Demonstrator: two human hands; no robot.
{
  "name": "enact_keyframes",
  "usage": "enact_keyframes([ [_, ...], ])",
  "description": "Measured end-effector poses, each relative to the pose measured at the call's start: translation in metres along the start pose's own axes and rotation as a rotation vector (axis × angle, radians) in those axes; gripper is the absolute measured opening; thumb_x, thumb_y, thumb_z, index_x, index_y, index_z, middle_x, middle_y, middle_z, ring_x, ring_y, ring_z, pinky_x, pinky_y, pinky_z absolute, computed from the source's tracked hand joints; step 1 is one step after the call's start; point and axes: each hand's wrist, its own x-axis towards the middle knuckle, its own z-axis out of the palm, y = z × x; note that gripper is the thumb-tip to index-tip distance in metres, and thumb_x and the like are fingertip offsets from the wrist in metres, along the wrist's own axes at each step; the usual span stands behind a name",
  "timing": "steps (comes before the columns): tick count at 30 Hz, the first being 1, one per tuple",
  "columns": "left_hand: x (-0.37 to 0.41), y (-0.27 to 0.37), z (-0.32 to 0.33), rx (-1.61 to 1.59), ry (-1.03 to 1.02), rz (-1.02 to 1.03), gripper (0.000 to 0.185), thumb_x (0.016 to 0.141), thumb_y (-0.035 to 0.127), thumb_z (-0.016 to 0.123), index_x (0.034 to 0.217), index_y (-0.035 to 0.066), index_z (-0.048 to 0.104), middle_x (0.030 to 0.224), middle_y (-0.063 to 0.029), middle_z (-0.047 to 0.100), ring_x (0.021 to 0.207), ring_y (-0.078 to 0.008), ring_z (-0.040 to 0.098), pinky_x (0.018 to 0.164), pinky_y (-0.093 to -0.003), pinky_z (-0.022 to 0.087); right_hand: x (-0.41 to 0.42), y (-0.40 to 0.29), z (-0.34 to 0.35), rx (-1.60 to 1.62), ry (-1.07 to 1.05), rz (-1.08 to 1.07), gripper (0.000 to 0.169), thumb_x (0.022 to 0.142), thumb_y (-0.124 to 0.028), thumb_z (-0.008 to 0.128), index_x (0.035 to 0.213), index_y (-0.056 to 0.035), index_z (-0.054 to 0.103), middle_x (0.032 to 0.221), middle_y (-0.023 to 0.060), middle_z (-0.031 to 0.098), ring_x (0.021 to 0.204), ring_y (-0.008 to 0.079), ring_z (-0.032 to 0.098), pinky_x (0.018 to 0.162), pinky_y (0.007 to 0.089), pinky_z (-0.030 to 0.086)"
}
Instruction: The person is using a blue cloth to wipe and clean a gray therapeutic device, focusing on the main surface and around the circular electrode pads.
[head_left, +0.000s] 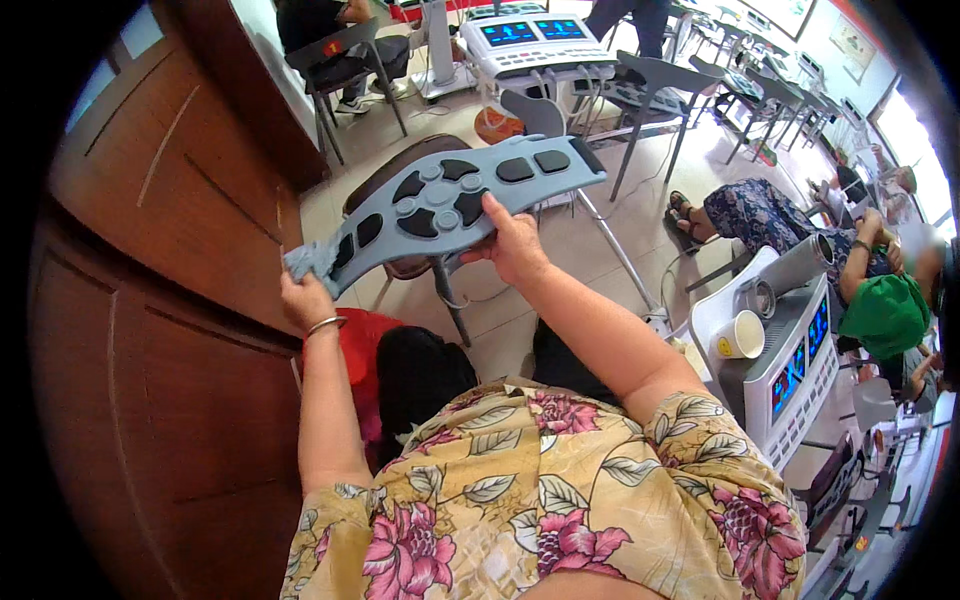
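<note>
My right hand (516, 244) grips the near edge of a grey massage belt with black electrode pads (441, 196), thumb on top and fingers beneath. The belt is held up in front of me, pad side up, its left end lower than its right. At that left end my left hand (307, 300), with a bangle on the wrist, holds a crumpled grey cloth (313, 259) against the belt. The cloth covers part of the end pad. Below the belt is a dark padded chair (405, 161), partly hidden by it.
A brown wooden door (172, 300) stands close on my left. To my right, a white console with lit screens (787, 375) bears a paper cup (741, 335) and a metal cylinder (799, 266). Ahead stands another console (536, 45) with hanging cables. Seated people and chairs occupy the right.
</note>
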Motion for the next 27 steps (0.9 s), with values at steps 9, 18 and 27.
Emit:
enact_keyframes([
  [9,0.005,0.004,0.015,-0.638,-0.523,0.023,0.034,0.082,0.015,0.062,0.111,-0.002,0.06,0.093,-0.0138,0.066,0.085,-0.0235,0.062,0.078,-0.0326,0.047,0.002,0.004,-0.003,0.005,-0.008,0.038,0.042,0.088,-0.032,0.057,0.112,0.0026,0.05,0.095,0.0142,0.063,0.068,0.0274,0.066,0.048,0.0395,0.057],
  [18,-0.009,0.008,0.04,-0.538,-0.499,0.352,0.041,0.083,0.015,0.059,0.122,0.004,0.054,0.121,-0.0173,0.057,0.11,-0.0305,0.055,0.095,-0.0359,0.04,-0.002,0.001,0.0,-0.001,0.007,0.026,0.04,0.088,-0.031,0.057,0.105,0.0046,0.052,0.091,0.0154,0.063,0.066,0.0277,0.065,0.048,0.0388,0.057],
  [27,0.002,0.015,0.047,-0.194,-0.39,0.151,0.037,0.088,0.032,0.046,0.117,0.012,0.056,0.102,-0.0231,0.062,0.095,-0.0407,0.058,0.082,-0.0452,0.045,-0.001,0.0,0.0,-0.026,0.006,0.054,0.043,0.088,-0.032,0.058,0.111,0.0032,0.049,0.096,0.0156,0.062,0.069,0.0291,0.065,0.049,0.0415,0.057],
])
